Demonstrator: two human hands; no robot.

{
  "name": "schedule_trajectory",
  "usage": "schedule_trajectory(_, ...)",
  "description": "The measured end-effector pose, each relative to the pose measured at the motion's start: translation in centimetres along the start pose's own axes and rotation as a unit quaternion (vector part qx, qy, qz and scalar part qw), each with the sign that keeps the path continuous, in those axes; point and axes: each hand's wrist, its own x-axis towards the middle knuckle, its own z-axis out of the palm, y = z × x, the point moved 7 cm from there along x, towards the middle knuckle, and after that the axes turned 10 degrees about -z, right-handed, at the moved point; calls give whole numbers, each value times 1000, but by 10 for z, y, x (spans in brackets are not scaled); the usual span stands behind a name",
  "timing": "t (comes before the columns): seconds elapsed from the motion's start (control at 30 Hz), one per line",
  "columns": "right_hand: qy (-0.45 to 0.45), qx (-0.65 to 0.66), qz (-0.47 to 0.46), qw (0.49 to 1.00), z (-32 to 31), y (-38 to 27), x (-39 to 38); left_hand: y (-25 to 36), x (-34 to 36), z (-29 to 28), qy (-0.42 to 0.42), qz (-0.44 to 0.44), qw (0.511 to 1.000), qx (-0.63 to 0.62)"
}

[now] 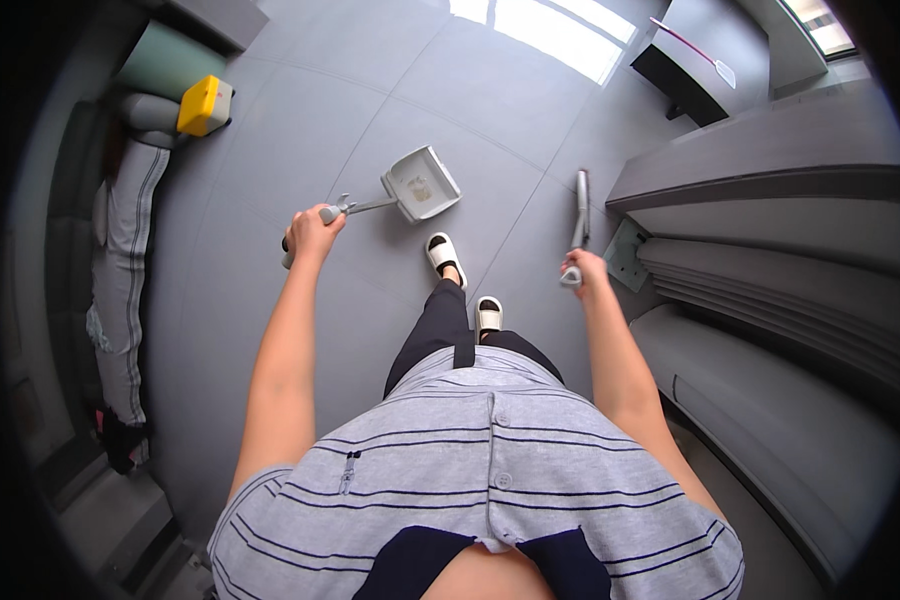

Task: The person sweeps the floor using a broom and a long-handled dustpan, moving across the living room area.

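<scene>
Light-grey plastic dustpan point(436, 168) on a long grey handle point(372, 205), out ahead of the feet, gripped in the closed left hand point(313, 238). Inside, a small patch of tan debris point(419, 189), loose by the look of things. And right there, the main danger: a roll of the left wrist, a tilt of the shallow pan, and probably a spill onto the smooth grey tile floor point(510, 110) (cannot tell from here whether touching that floor or hanging just above). Over to the other side now: right hand point(585, 271) wrapped round a slim light-grey long-handled tool point(581, 215), likely a broom, seen nearly end-on and a little blurred. Well apart from the pan, no contact between the two. Watch that swing, though! Near the bulky grey sofa-like furniture point(740, 270), with a knock against its front edge possible from a wide outward sweep. Closer in, trouble underfoot: white open-toed slipper point(442, 250) on the leading left foot, just beside the pan. One careless step forward, and possibly a kicked rim, a jolted handle, scattered scraps. Farther off, yellow-and-white boxy container point(202, 106), likely safe barring a long leftward swing of the dustpan.
</scene>
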Motion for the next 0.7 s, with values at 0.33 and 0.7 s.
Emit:
schedule_trajectory(0.33,-145,65,128,979,162,25,-75,15,118,7,-41,96,992,68)
schedule_trajectory(0.7,-171,-11,-42,984,117,-50,-31,7,140,8,-19,53,998,10)
